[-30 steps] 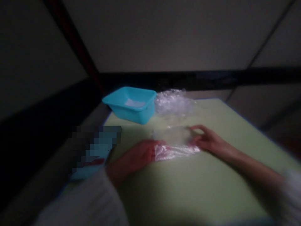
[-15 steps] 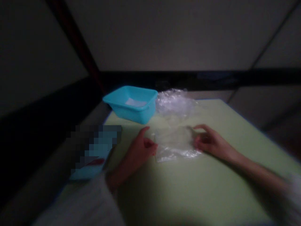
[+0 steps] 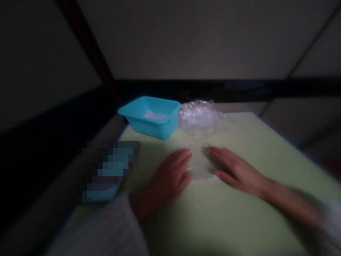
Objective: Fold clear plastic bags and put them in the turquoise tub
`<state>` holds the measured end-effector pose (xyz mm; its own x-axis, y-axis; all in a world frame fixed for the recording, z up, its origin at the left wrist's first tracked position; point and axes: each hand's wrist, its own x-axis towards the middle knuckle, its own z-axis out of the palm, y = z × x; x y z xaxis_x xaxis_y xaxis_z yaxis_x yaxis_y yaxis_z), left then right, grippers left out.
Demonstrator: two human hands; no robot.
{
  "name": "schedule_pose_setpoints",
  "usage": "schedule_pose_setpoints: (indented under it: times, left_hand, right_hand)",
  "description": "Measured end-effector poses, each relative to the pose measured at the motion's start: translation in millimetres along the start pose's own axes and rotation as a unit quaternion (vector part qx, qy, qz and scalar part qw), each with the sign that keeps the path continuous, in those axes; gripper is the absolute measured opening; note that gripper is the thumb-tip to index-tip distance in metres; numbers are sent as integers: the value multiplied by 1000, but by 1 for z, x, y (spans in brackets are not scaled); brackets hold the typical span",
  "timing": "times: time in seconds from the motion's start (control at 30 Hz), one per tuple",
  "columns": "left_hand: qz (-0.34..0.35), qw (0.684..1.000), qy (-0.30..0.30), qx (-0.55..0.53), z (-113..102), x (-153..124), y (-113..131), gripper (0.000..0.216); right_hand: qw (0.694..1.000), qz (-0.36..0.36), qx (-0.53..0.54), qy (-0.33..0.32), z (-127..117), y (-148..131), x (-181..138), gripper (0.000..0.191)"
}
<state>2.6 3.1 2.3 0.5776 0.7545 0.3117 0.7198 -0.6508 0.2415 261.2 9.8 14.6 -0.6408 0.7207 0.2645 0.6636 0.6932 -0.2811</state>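
A small clear plastic bag [image 3: 200, 164] lies flat on the pale green table [image 3: 239, 213]. My left hand [image 3: 170, 174] rests on its left side with the fingers stretched out flat. My right hand [image 3: 231, 169] lies flat over its right side, fingers extended and pointing left. Only a narrow strip of the bag shows between the two hands. Both hands are slightly blurred in the dim light.
A turquoise plastic tub [image 3: 150, 116] with something white inside stands at the table's far left corner. A heap of crumpled clear plastic bags [image 3: 199, 117] lies right of it. A blurred-out bluish item [image 3: 108, 170] sits at the table's left edge.
Both hands let go of the bag's side edges and moved inward, flattening onto it. The bag, earlier held and partly folded, now lies pressed on the table.
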Motion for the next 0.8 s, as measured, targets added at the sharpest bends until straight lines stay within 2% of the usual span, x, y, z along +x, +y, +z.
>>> schedule_pose_setpoints:
  times: [0.13, 0.3, 0.63, 0.7, 0.8]
  left_hand:
    - [34, 996, -60, 51, 4, 0, 0, 58]
    - [39, 991, -101, 73, 5, -3, 0, 62]
    - [47, 987, -134, 77, 0, -3, 1, 71]
    - [48, 987, -134, 74, -1, -4, 0, 73]
    - [53, 988, -132, 67, 0, -6, -1, 73]
  right_hand:
    - [995, -41, -74, -53, 10, 3, -2, 70]
    - [992, -53, -90, -77, 11, 5, -6, 77]
    - [995, -50, -16, -90, 6, 3, -6, 81]
    - [996, -28, 48, -70, 0, 2, -6, 75]
    - [979, 93, 181, 25, -12, 2, -4, 49]
